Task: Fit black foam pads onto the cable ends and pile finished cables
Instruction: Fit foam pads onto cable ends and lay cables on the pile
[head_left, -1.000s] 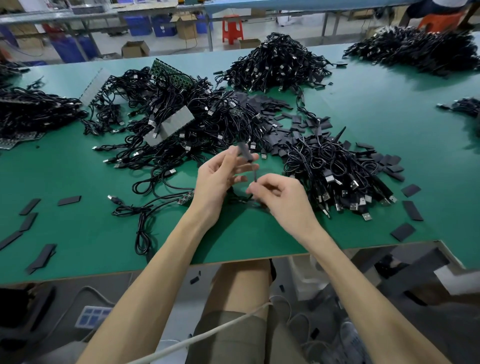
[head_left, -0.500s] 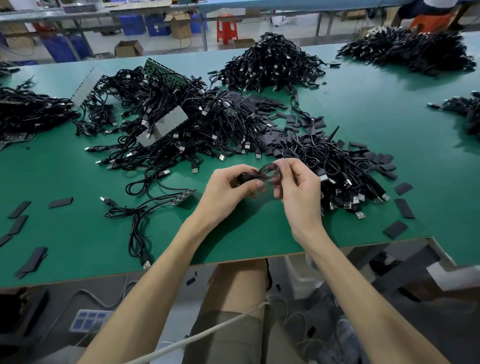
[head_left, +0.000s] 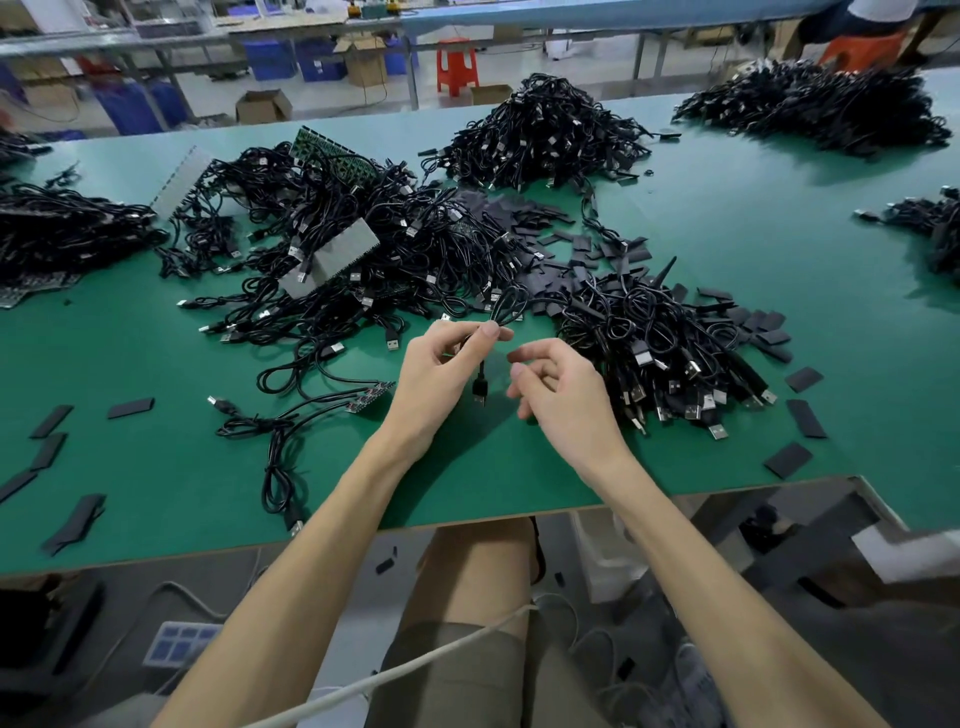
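Observation:
My left hand (head_left: 441, 369) pinches a short black cable (head_left: 480, 376) between thumb and fingers; a loop sticks up past the fingertips and a USB plug hangs below. My right hand (head_left: 558, 395) hovers just to the right with loosely curled fingers and holds nothing. A pile of cables with USB plugs (head_left: 660, 353) lies directly right of my hands. Loose black foam pads (head_left: 558, 244) are scattered behind it. A tangled heap of cables (head_left: 363, 260) spreads out behind my left hand.
More cable heaps sit at the far middle (head_left: 540, 140), far right (head_left: 821, 109) and left edge (head_left: 62, 234). Stray foam pads (head_left: 787, 460) lie near the table's front right corner and front left (head_left: 75, 522). A loose cable (head_left: 275, 452) lies left of my left arm.
My right hand has let go of the cable and drawn back to the right. The left hand now holds the cable alone, with its plug dangling.

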